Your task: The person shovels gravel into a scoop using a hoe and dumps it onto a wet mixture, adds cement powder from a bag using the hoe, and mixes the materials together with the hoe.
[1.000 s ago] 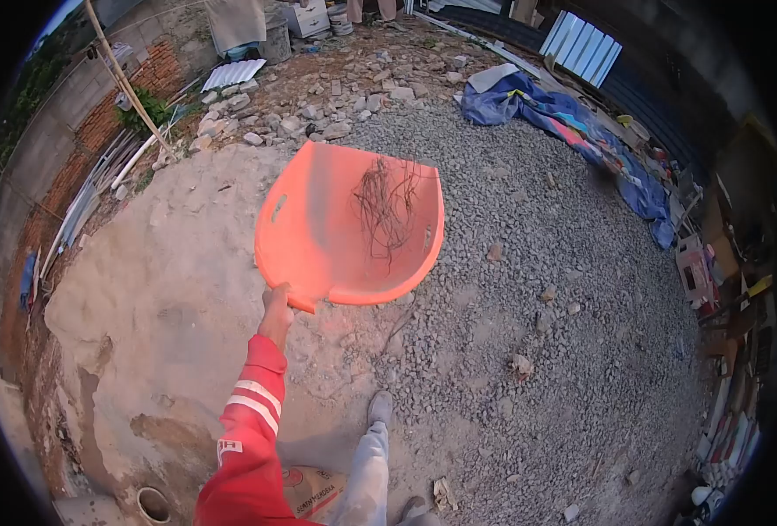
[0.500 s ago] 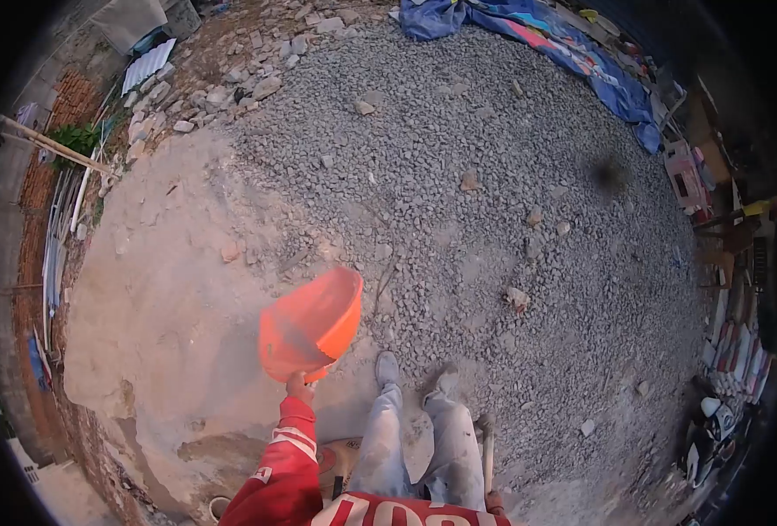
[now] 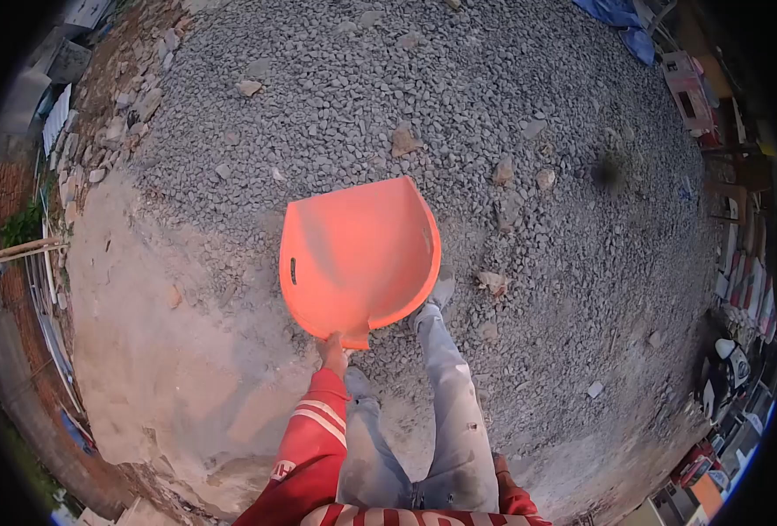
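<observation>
My left hand [image 3: 333, 349] is closed on the rear rim of an orange plastic scoop pan [image 3: 353, 254]. The pan is held in front of my legs with its hollow side up and its straight edge pointing away from me. No load shows inside; a slot is visible in its left side. My right hand [image 3: 500, 466] hangs low beside my right thigh, partly in shadow, and its fingers cannot be made out. Grey gravel [image 3: 511, 114] spreads ahead of and beneath the pan.
Pale, sandy ground [image 3: 143, 333] lies on the left. Larger stones [image 3: 403, 140] are scattered over the gravel, with rubble [image 3: 130, 118] at the upper left. A blue tarp [image 3: 639, 44] lies at the upper right. A motorcycle [image 3: 726, 377] stands at the right edge.
The pan has swung right and away from me, its hollow now facing up. My view has shifted forward and right. The wooden handle beside my right leg no longer shows.
</observation>
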A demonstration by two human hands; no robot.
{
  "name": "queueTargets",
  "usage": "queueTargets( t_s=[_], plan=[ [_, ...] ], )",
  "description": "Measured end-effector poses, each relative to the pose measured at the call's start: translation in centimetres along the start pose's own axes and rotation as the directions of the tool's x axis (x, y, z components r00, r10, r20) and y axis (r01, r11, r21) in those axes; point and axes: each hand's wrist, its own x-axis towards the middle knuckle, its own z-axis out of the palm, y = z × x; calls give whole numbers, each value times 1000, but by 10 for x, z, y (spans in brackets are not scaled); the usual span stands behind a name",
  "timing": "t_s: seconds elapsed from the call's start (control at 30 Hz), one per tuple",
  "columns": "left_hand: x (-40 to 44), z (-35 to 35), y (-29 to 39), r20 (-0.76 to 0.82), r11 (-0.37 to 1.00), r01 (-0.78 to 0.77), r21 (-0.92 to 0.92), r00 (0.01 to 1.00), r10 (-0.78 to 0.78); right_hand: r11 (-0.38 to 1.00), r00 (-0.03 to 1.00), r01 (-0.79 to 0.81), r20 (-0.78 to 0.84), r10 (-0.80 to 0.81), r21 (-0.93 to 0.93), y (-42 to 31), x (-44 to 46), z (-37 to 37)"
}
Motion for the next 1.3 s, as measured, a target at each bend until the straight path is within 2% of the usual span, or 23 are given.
queueTargets(
  t_s=[0.1,0.13,0.17,0.23,0.33,0.4,0.43,0.5,0.57,0.63,0.7,0.77,0.83,0.9,0.93,0.97,1.03,1.07,1.1,1.13,1.17,1.23,1.3],
  plan=[
    [60,73,-31,109,991,20,136,993,-35,992,988,-112,-109,106,-53,-26,22,-27],
    [70,97,-32,164,982,14,188,985,-45,997,989,18,-147,-29,-74,-35,24,-36],
    [77,117,-30,58,953,61,297,995,-82,996,990,-81,-115,86,47,-44,23,-44],
    [77,159,-12,-150,857,157,490,984,-95,920,958,-271,-16,287,284,-131,10,-98],
    [115,172,-11,17,506,-157,848,963,270,752,911,-354,25,411,556,-124,11,-91],
    [85,213,38,316,188,-405,895,872,375,652,898,-351,45,437,672,-107,11,-71],
    [68,240,64,461,19,-506,862,801,382,629,890,-370,67,451,684,-111,10,-72],
    [73,282,98,563,-53,-590,806,735,378,587,872,-405,104,478,701,-123,11,-74],
    [97,327,124,719,-229,-688,689,608,337,636,869,-394,43,493,664,-135,8,-69],
    [115,382,141,754,-246,-713,657,614,233,701,873,-361,-42,486,615,-150,6,-68],
    [154,434,137,753,-489,-597,636,618,225,817,875,-327,-175,451,474,-166,0,-55],
    [193,483,139,895,-604,-690,399,436,94,899,867,-308,-297,400,312,-188,-3,-38],
    [241,525,144,939,-644,-717,267,345,5,867,864,-374,-217,455,330,-221,-5,-22],
    [279,573,130,978,-834,-547,70,202,-51,859,858,-454,-144,493,235,-235,-15,-10],
    [320,575,127,986,-826,-560,62,163,-36,752,771,-624,5,637,212,-236,-17,11],
    [347,578,123,992,-816,-577,43,121,-33,747,761,-634,-9,649,199,-255,-19,11],
    [331,594,149,950,-862,-507,17,277,-144,750,758,-637,-34,652,176,-292,-25,0],
    [318,605,162,917,-883,-469,-7,348,-193,744,775,-600,-19,632,295,-298,-29,-2],
    [323,593,172,891,-888,-459,2,405,-207,786,807,-577,12,590,221,-316,-28,-10],
    [324,577,187,864,-894,-447,13,455,-215,767,778,-625,42,626,144,-317,-34,-2],
    [319,569,207,843,-901,-433,26,494,-214,747,750,-661,58,659,74,-318,-37,5],
    [353,534,252,881,-902,-421,-98,384,-275,790,791,-603,-42,610,113,-327,-37,-2],
    [349,526,317,787,-938,-339,-75,558,-265,825,810,-552,-156,565,123,-323,-45,-5]
  ],
)
